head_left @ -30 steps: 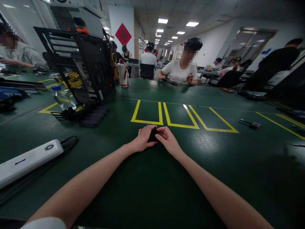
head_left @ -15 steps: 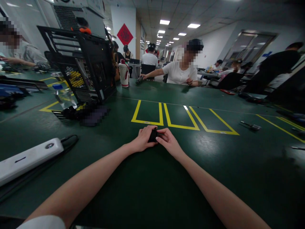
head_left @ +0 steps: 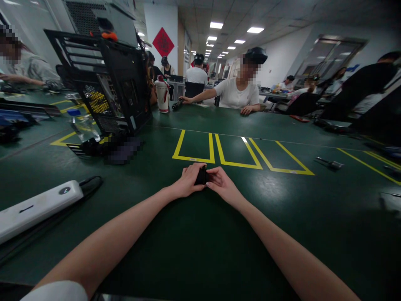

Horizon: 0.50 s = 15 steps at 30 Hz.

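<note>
A small black block-like object [head_left: 201, 177] is between my two hands, low over the green table [head_left: 200, 234]. Its exact kind I cannot make out. My left hand [head_left: 189, 180] is wrapped around its left side, thumb below and fingers above. On the other side, the fingertips of my right hand [head_left: 221, 183] are bent against the object's right edge. Those fingers hide part of it. Just beyond my hands, yellow tape outlines [head_left: 194, 159] mark the tabletop.
At the left are a white power-bank-like device [head_left: 40, 209] with a cable, a clear bottle [head_left: 82, 127] and an open black computer case [head_left: 122, 88]. A paper cup [head_left: 163, 97] stands farther back. A co-worker [head_left: 239, 92] sits opposite. A metal tool [head_left: 330, 163] lies at right.
The co-worker opposite has moved a dark cylindrical object across to beside the cup and lowered the other hand to the table. My hands stay in place, with only slight finger shifts.
</note>
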Each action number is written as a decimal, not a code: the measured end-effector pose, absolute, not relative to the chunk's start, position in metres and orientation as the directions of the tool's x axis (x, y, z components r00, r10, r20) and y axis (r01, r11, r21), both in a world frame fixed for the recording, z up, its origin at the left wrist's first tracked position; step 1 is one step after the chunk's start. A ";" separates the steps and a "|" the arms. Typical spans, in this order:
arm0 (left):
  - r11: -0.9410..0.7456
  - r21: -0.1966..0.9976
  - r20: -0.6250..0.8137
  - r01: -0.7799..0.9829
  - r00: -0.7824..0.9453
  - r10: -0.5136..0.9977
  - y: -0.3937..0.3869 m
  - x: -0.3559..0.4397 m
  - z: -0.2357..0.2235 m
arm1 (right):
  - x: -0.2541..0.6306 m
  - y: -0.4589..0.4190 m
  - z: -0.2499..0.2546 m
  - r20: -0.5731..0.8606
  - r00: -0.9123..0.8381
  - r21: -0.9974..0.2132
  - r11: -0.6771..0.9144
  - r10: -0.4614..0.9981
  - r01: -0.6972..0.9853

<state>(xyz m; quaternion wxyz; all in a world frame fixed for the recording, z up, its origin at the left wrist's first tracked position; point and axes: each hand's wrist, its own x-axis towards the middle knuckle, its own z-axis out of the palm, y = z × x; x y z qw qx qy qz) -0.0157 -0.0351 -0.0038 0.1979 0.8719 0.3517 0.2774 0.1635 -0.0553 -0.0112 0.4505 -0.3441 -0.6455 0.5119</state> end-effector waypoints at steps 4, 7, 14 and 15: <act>-0.672 0.533 0.346 0.514 0.593 0.727 -0.035 -0.015 -0.005 | 0.161 -0.055 -0.011 0.229 -0.292 -0.966 0.253 0.929 0.046; -0.674 0.532 0.342 0.513 0.597 0.725 -0.035 -0.016 -0.004 | 0.162 -0.056 -0.008 0.192 -0.299 -0.963 0.239 0.935 0.127; -0.675 0.543 0.329 0.500 0.613 0.719 -0.035 -0.017 -0.002 | 0.161 -0.061 -0.004 0.228 -0.305 -0.953 0.276 0.925 0.125; -0.671 0.550 0.323 0.497 0.614 0.720 -0.035 -0.017 -0.001 | 0.161 -0.061 -0.004 0.228 -0.295 -0.953 0.274 0.928 0.126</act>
